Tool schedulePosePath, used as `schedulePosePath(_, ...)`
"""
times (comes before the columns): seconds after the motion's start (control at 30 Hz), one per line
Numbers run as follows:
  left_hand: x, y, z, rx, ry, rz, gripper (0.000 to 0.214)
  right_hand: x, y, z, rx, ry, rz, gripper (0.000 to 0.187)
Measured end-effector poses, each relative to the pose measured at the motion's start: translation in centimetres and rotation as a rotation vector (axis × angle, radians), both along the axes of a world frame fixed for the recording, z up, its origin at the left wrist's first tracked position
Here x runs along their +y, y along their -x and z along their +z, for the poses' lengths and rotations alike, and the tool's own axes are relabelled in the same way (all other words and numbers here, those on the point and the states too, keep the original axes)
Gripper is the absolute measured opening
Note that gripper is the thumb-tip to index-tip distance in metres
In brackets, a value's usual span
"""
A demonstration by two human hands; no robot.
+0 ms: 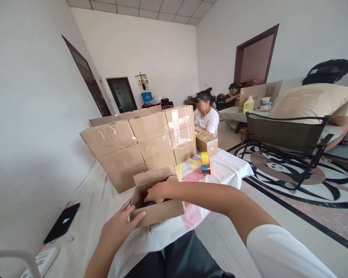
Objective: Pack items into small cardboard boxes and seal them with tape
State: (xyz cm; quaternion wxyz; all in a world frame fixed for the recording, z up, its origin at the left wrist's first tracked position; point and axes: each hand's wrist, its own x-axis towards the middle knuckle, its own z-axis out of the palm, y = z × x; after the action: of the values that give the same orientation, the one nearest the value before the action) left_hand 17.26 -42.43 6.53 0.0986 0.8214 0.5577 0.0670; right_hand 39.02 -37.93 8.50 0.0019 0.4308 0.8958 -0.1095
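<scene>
An open cardboard box sits on the cloth-covered table right in front of me. My left hand grips the box's near left corner, thumb laid across its front wall. My right hand reaches down into the box with fingers curled over a purple object that is mostly hidden inside. Both box flaps at the back stand up.
A stack of taped cardboard boxes stands behind the open box. A yellow tape dispenser and a small box lie farther back. A black phone lies at left. Other people sit across and at right; a black chair stands on the patterned floor.
</scene>
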Motion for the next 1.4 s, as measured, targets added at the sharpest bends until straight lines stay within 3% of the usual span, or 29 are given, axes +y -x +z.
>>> schedulePosePath(0.13,0.0,0.0,-0.5,0.007,-0.016,0.019,0.049,-0.7,-0.8,0.3,-0.184,-0.034,0.135,0.044)
schedulePosePath(0.27,0.0,0.2,-0.8,0.009,-0.016,0.025,0.048,-1.6,-1.7,1.1,-0.247,-0.071,0.184,0.049)
schedulePosePath(0.43,0.2,0.2,-1.0,-0.031,-0.059,-0.003,0.048,-2.3,-3.0,1.5,-0.145,-0.121,0.163,0.053)
schedulePosePath(0.6,0.8,-0.2,-1.1,-0.052,-0.078,0.001,0.050,-2.1,-2.7,0.4,-0.177,-0.198,0.120,0.045)
schedulePosePath(0.73,0.9,-0.3,-1.0,-0.064,-0.052,0.030,0.052,-1.3,-2.4,-0.2,-0.230,-0.143,0.100,0.042)
schedulePosePath(0.83,0.9,-0.2,-1.1,-0.079,-0.028,0.012,0.055,-1.3,-2.9,0.6,-0.193,-0.006,0.073,0.044)
schedulePosePath(0.93,1.1,0.1,-2.2,-0.138,-0.156,-0.036,0.060,-2.9,-4.4,2.4,0.074,-0.020,0.089,0.040)
schedulePosePath(1.03,1.8,0.4,-4.2,-0.341,-0.376,0.084,0.074,-5.7,-6.9,3.3,0.588,-0.264,0.050,0.022)
schedulePosePath(1.1,2.3,0.3,-5.7,-0.615,-0.365,0.191,0.082,-7.2,-8.8,2.2,0.912,-0.462,-0.169,0.025)
schedulePosePath(1.17,2.6,-0.3,-6.9,-0.926,-0.237,0.190,0.085,-8.0,-10.2,-0.4,1.121,-0.589,-0.460,0.031)
schedulePosePath(1.23,2.7,-1.1,-7.8,-1.154,-0.125,0.066,0.080,-7.9,-10.7,-3.7,1.248,-0.529,-0.666,0.047)
schedulePosePath(1.27,2.7,-1.6,-8.0,-1.222,-0.095,-0.021,0.078,-7.7,-10.7,-5.2,1.313,-0.415,-0.726,0.056)
schedulePosePath(1.33,2.8,-2.4,-8.3,-1.309,-0.054,-0.157,0.077,-7.0,-10.2,-7.3,1.446,-0.150,-0.740,0.062)
schedulePosePath(1.4,3.0,-2.8,-8.4,-1.403,0.005,-0.176,0.076,-6.2,-9.7,-8.1,1.533,-0.001,-0.673,0.057)
